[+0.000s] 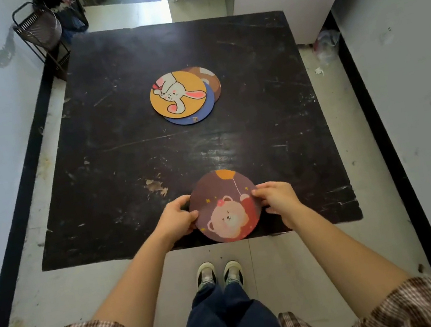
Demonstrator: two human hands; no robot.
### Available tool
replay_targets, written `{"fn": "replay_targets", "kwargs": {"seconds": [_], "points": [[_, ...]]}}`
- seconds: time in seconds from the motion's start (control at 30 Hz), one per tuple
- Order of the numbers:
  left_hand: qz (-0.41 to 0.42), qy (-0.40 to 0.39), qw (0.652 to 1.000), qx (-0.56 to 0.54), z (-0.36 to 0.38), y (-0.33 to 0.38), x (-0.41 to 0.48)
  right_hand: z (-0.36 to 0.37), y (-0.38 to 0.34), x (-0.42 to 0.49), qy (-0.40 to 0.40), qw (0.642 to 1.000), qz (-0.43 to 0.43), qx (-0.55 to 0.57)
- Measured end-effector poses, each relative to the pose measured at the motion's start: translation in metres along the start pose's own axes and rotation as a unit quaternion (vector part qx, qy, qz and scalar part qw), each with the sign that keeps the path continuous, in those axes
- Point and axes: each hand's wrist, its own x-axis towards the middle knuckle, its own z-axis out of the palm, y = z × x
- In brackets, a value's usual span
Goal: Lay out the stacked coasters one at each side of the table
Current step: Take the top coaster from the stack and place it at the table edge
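Observation:
A round brown coaster with a bear and a balloon [222, 205] lies at the near edge of the black square table [123, 164]. My left hand [173, 217] grips its left rim and my right hand [275, 197] grips its right rim. Near the table's middle sits a loose stack: an orange rabbit coaster [177, 94] on top, a blue coaster [192, 116] under it, and a brown coaster [208, 74] showing at the back right. The lower coasters are mostly hidden.
A black wire rack [39, 30] stands off the table's far left corner. White walls close in on the left and right. A crumpled plastic bag [327, 43] lies on the floor at the right. My shoes [218, 274] stand just before the near edge.

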Motion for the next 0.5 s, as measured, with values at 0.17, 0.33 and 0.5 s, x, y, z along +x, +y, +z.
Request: {"fn": "replay_targets", "kwargs": {"seconds": [0.17, 0.33, 0.5], "points": [[0.006, 0.150, 0.984, -0.096, -0.010, 0.004, 0.011, 0.015, 0.011, 0.000, 0.002, 1.000, 0.011, -0.022], [0.007, 0.187, 0.981, -0.060, -0.006, -0.015, 0.005, 0.028, 0.027, -0.006, 0.011, 0.998, 0.012, -0.056], [0.030, 0.228, 0.973, 0.000, -0.007, -0.018, 0.006, 0.030, 0.028, -0.007, 0.019, 0.982, -0.026, -0.184]]}}
